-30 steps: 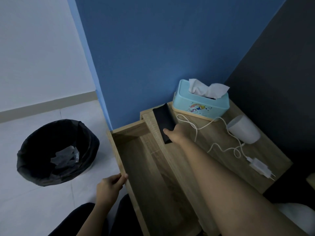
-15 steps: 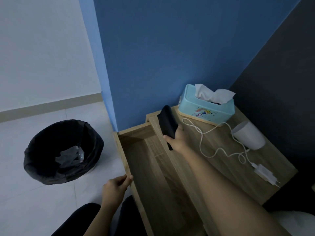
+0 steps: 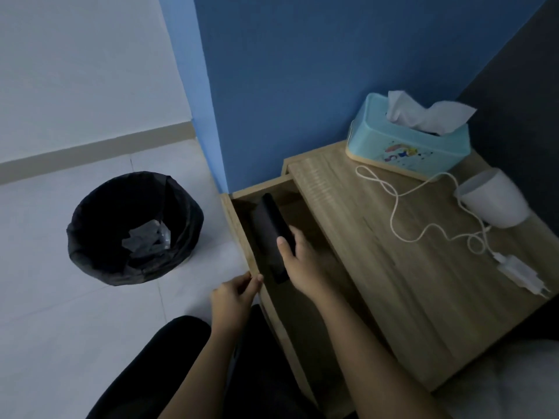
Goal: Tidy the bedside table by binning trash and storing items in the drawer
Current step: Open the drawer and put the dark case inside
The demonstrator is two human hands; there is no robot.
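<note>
A: Your right hand point(image 3: 302, 261) has its grip closed round the near end of the black phone point(image 3: 273, 234), thumb on top, and the phone hangs tilted over the open drawer point(image 3: 242, 225), far end pointing to the back corner.

B: How should I set it down?

A: Lower your wrist until the phone lies flat on the drawer floor, then let go; don't drop it from there. Keep it off the drawer's left wall.

B: And my other hand?

A: Your left hand point(image 3: 234, 293) pinches the drawer's front edge, fingers curled over it, forearm low. Hold it steady. The charger cable point(image 3: 393, 213) and white cup point(image 3: 496, 201) wait on the surface point(image 3: 378, 282).
</note>
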